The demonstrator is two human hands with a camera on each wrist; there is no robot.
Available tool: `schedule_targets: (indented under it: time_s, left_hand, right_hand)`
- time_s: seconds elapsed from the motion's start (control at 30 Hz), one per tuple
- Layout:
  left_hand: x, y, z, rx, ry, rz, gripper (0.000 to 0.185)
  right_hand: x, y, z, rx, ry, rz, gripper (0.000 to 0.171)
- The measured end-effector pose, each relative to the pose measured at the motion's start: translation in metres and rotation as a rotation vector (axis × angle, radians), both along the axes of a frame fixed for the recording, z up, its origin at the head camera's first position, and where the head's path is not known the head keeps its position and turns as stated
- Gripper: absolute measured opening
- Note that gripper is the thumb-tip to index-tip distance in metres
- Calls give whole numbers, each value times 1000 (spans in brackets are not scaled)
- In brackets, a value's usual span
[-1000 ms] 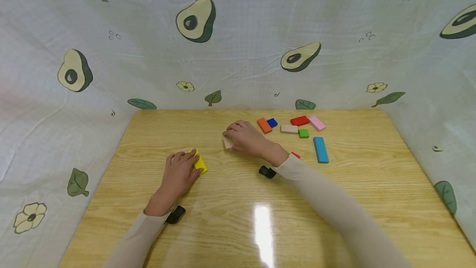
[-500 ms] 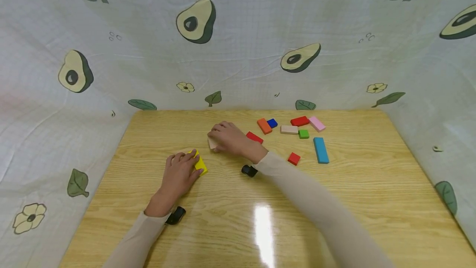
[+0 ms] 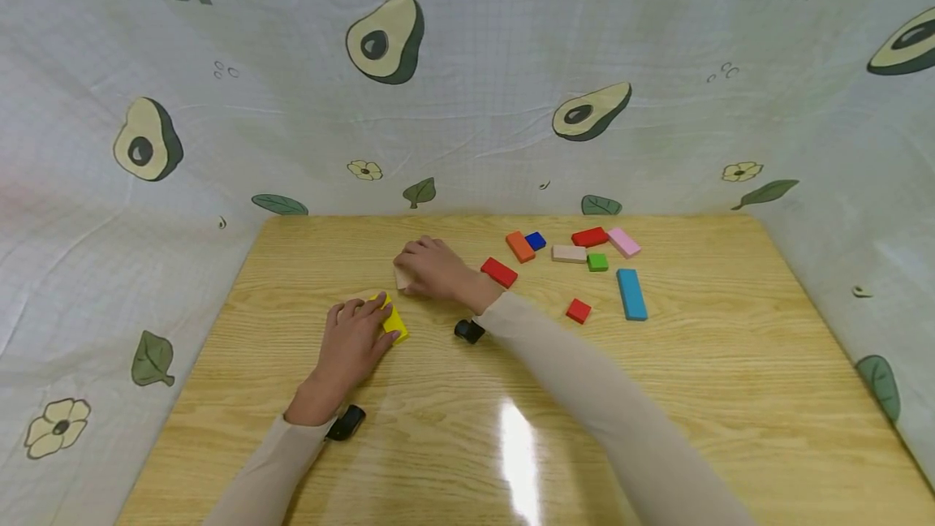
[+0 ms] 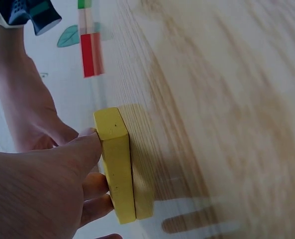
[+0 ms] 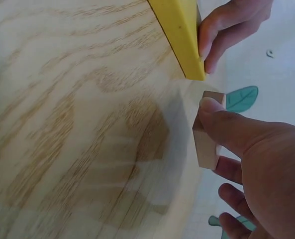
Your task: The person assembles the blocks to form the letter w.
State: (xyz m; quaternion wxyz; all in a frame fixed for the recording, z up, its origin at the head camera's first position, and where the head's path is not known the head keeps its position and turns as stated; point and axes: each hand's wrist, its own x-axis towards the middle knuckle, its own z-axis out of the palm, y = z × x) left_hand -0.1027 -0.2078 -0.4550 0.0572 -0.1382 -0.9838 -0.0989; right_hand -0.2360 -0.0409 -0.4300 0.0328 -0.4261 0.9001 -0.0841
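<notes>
My left hand [image 3: 363,325] grips a yellow block [image 3: 395,320] that stands on its edge on the wooden table [image 3: 657,396]. In the left wrist view my thumb [image 4: 82,149] presses the yellow block [image 4: 118,164] from the side. My right hand [image 3: 427,265] pinches a plain wooden block [image 3: 402,277] just beyond and to the right of the yellow one, a small gap apart. In the right wrist view the wooden block [image 5: 207,137] is held between thumb and fingers of the right hand [image 5: 256,164], below the yellow block [image 5: 182,35] and the left fingers [image 5: 227,30].
Several coloured blocks lie at the back right: a red one [image 3: 499,272] nearest my right wrist, orange [image 3: 519,247], blue [image 3: 536,240], tan [image 3: 569,253], red [image 3: 588,236], pink [image 3: 623,242], green [image 3: 597,262], light blue [image 3: 631,294], small red [image 3: 579,311]. Avocado-print cloth [image 3: 467,104] walls the table.
My right hand has carried the wooden block leftward, close to the yellow block, uncovering a red block behind it. The left hand and yellow block have stayed put.
</notes>
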Motion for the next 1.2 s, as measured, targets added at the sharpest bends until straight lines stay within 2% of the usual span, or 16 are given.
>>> schedule_targets:
  time_s: [0.37,0.7,0.97,1.2]
  left_hand:
    - [0,-2,-2,3,-8,-7,49]
    - [-3,-2,-3,16,1,-15,49]
    - [-5,-1,-2,16,-23,-13,50]
    - [-5,-2,-3,18,-5,-16,49]
  right_hand:
    - [-2,-18,-3,36,-37,-8,50]
    - [-3,-23,-9,59,-18,1,48]
    - [-8,-29,-17,68,-10,-14,49]
    - [-9,-31,-16,63,-21,-10,52]
